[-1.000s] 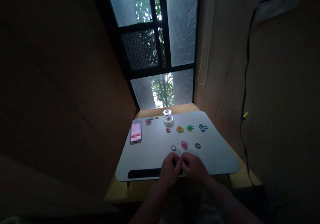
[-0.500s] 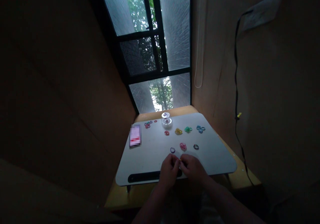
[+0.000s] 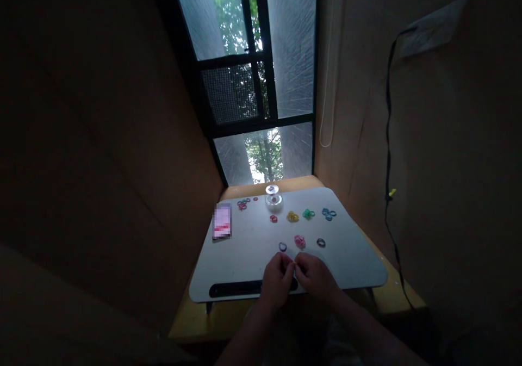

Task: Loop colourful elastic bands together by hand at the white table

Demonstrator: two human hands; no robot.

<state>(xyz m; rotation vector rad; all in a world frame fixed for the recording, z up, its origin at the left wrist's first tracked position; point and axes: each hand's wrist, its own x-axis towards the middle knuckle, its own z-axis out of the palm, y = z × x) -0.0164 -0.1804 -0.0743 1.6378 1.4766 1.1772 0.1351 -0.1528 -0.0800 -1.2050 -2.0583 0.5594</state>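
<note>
My left hand and my right hand meet fingertip to fingertip just above the front of the white lap table. Both are closed in a pinch. A bit of a small yellow-orange hair tie shows between the fingertips; the rest of it is hidden. Just beyond the hands lie a purple hair tie, a pile of pink hair ties and a dark one. Farther back sit red, yellow, green and blue piles.
A round clear container stands at the back of the white table, near a mixed group of hair ties. At the left edge lies a phone. A black slot runs along the front. A cord hangs at right.
The view has shifted slightly. My hands stay together in the same pinch, with hardly any visible movement, and the piles lie as before.
</note>
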